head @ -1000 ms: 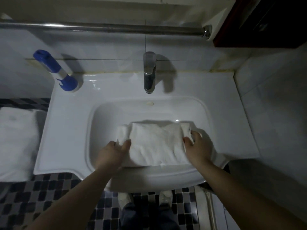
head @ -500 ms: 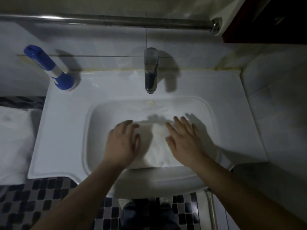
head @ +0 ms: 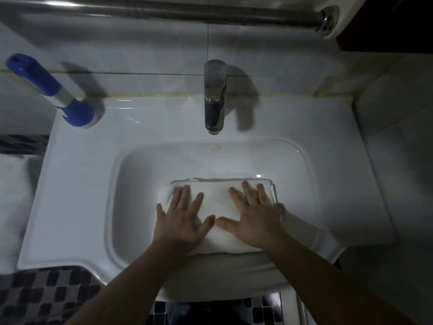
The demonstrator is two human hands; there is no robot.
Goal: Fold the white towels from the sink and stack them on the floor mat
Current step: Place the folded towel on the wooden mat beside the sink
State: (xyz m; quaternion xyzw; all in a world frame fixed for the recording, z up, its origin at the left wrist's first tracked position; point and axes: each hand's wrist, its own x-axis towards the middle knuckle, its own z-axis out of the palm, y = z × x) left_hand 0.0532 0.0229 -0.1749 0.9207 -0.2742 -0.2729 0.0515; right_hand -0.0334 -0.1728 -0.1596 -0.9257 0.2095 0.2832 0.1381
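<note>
Towel [head: 218, 200], folded white, lies in the sink [head: 140, 195]. My left grip [head: 181, 221] and right grip [head: 254, 219] lie released on top, fingers flat, pressing it.

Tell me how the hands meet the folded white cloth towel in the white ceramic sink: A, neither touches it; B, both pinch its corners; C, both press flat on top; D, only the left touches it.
C: the left hand and right hand both lie flat, fingers straight and spread, on the folded white cloth towel in the white ceramic sink.
</note>
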